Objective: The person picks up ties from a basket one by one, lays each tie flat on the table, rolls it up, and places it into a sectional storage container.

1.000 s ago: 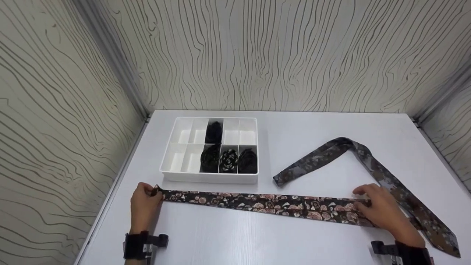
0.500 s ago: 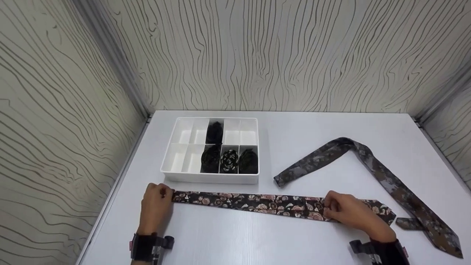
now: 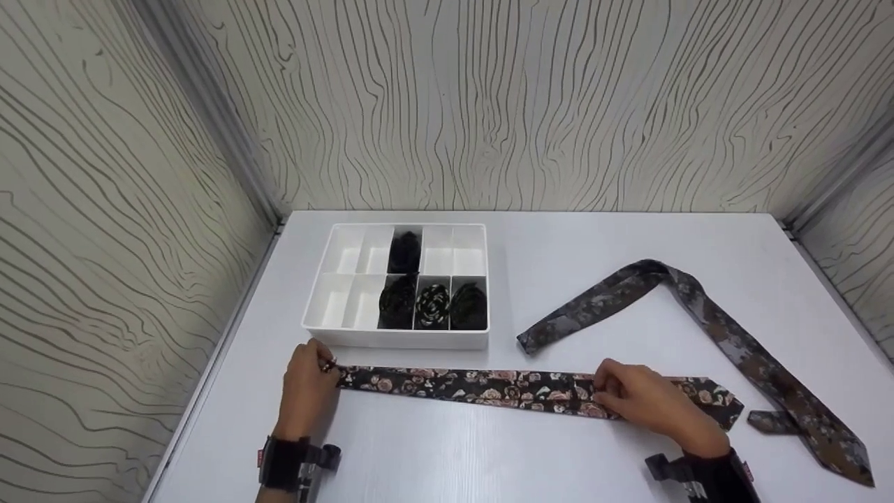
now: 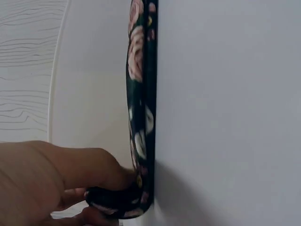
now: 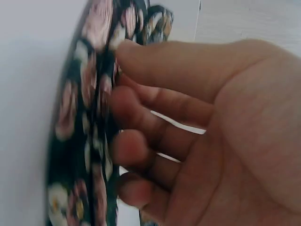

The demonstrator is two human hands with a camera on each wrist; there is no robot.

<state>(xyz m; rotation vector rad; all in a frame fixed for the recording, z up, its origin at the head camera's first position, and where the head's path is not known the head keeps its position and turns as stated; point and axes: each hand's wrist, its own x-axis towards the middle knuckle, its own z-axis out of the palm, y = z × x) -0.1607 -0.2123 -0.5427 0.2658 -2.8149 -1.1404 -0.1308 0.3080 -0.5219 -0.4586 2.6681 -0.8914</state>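
Note:
A dark necktie with pink and white flowers (image 3: 461, 384) lies stretched across the front of the white table. At its narrow left end, my left hand (image 3: 307, 381) pinches the tie, and the left wrist view shows that end bent round at the fingertips (image 4: 117, 176). My right hand (image 3: 646, 395) has its thumb and curled fingers at the edge of the wider part, seemingly pinching it lightly. The tie's pointed broad end (image 3: 719, 402) lies flat beyond that hand. In the right wrist view, the floral cloth (image 5: 70, 155) runs past the fingertips (image 5: 129, 146).
Behind the tie stands a white divided box (image 3: 398, 338). Several of its compartments hold dark rolled ties (image 3: 433, 305); others are bare. A brown-grey patterned necktie (image 3: 719, 321) lies bent on the table's right side. Patterned wall panels (image 3: 489, 105) enclose the table.
My left hand has moved right with the tie's narrow end. My right hand has slid left along the tie, uncovering the broad pointed end. The box and the other tie stay put.

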